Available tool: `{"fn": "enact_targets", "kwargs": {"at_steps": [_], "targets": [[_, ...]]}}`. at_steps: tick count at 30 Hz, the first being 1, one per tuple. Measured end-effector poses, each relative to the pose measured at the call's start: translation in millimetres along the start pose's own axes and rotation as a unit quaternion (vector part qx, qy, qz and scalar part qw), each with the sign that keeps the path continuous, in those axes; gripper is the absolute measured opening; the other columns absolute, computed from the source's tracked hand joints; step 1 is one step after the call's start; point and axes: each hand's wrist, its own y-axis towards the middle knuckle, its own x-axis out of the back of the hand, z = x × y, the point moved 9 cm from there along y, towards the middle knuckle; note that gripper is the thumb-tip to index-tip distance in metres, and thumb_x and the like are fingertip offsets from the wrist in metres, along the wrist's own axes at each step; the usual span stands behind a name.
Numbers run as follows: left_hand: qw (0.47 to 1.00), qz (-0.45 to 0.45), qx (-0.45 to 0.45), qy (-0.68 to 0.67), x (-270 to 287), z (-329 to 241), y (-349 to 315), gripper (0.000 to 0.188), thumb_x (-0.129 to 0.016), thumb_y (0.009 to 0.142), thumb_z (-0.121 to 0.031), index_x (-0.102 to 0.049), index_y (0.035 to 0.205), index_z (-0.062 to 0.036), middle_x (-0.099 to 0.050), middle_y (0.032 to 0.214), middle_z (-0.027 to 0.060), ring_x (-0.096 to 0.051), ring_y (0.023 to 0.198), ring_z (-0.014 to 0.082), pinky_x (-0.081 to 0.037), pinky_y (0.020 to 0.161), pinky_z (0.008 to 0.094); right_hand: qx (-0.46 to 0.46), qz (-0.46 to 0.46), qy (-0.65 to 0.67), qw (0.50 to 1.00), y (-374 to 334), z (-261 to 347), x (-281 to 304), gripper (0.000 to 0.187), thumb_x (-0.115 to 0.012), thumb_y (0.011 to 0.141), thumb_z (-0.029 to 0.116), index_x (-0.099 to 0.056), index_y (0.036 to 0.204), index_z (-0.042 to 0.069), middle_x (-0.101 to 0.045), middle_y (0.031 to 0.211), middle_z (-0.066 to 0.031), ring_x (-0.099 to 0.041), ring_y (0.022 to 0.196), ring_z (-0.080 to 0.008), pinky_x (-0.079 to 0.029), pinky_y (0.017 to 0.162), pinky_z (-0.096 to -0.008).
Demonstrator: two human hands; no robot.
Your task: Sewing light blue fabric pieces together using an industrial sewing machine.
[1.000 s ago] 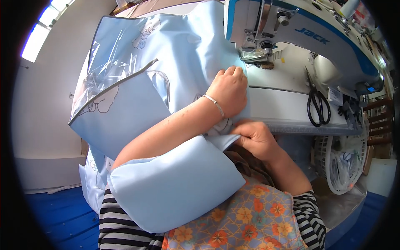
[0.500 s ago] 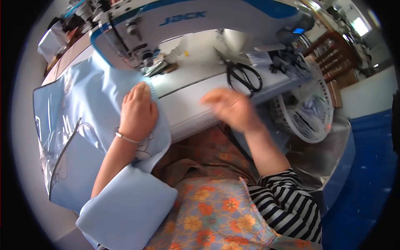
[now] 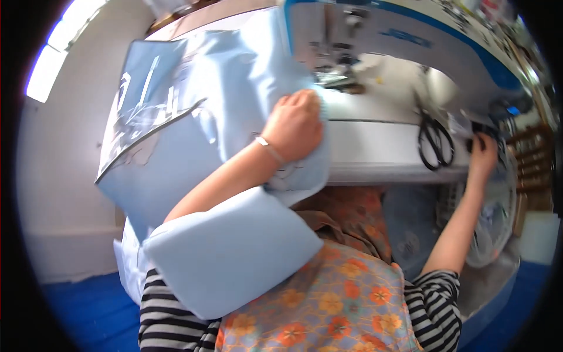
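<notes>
Head view: the left hand [image 3: 293, 126] is pressing light blue fabric [image 3: 193, 117] flat, fingers curled loosely, beside the sewing machine [image 3: 387, 41] at twelve o'clock. The right hand [image 3: 484, 154] is reaching toward three o'clock past black scissors [image 3: 435, 141] on the table [image 3: 375, 149]; its finger state cannot be told.

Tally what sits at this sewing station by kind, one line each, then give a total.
Sewing machine: 1
Black scissors: 1
Light blue fabric piece under the left hand: 1
Light blue sleeve cover on the left forearm: 1
Bracelet: 1
Total: 5
The right hand reaches to the machine's right end.
</notes>
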Motion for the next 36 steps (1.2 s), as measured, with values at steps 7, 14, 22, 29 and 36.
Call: {"fn": "enact_targets", "kwargs": {"at_steps": [7,14,22,29,36], "targets": [[0.998,0.062,0.026,-0.010,6,-5,6,0.024,-0.058,0.082,-0.013,-0.062,0.100,0.0027,-0.062,0.112,0.0189,-0.060,0.112,0.0349,-0.046,0.097,0.0455,-0.154,-0.061,0.297,0.940,-17,29,25,0.017,-0.064,0.100,0.012,-0.071,0.111,0.002,-0.073,0.107,-0.0057,-0.068,0.090,-0.0138,-0.053,0.079,-0.0289],[0.833,0.144,0.098,-0.525,11,-60,3,0.040,-0.060,0.101,-0.027,-0.060,0.127,0.0026,-0.064,0.130,0.0165,-0.060,0.123,0.0286,-0.046,0.107,0.0397,0.123,0.048,0.464,0.876,-62,248,23,0.011,-0.064,0.094,0.001,-0.064,0.105,0.000,-0.072,0.113,-0.0170,-0.071,0.102,-0.0286,-0.056,0.089,-0.0367],[0.678,0.118,0.276,-0.671,-6,-35,-14,0.030,-0.052,0.107,-0.020,-0.066,0.115,0.0046,-0.070,0.110,0.0103,-0.066,0.102,0.0150,-0.053,0.091,0.0286,0.176,0.083,0.499,0.844,-87,321,15,0.014,-0.072,0.086,-0.001,-0.068,0.100,0.002,-0.071,0.107,-0.0161,-0.070,0.093,-0.0319,-0.057,0.079,-0.0375],[0.805,0.224,0.245,-0.491,-2,-42,-16,0.030,-0.052,0.104,-0.019,-0.068,0.109,0.0063,-0.069,0.089,0.0012,-0.061,0.081,0.0083,-0.051,0.075,0.0235,0.033,0.127,0.530,0.838,-69,295,-1,0.007,-0.071,0.089,0.000,-0.070,0.096,0.002,-0.069,0.096,-0.0089,-0.067,0.082,-0.0179,-0.055,0.074,-0.0295],[0.783,0.314,0.245,-0.478,-10,-44,-21,0.031,-0.049,0.103,-0.018,-0.067,0.111,0.0057,-0.070,0.095,0.0075,-0.065,0.087,0.0110,-0.053,0.078,0.0264,-0.037,0.167,0.584,0.794,-59,294,-20,0.006,-0.072,0.088,0.000,-0.067,0.089,0.001,-0.070,0.096,-0.0068,-0.065,0.078,-0.0111,-0.054,0.073,-0.0261]]}}
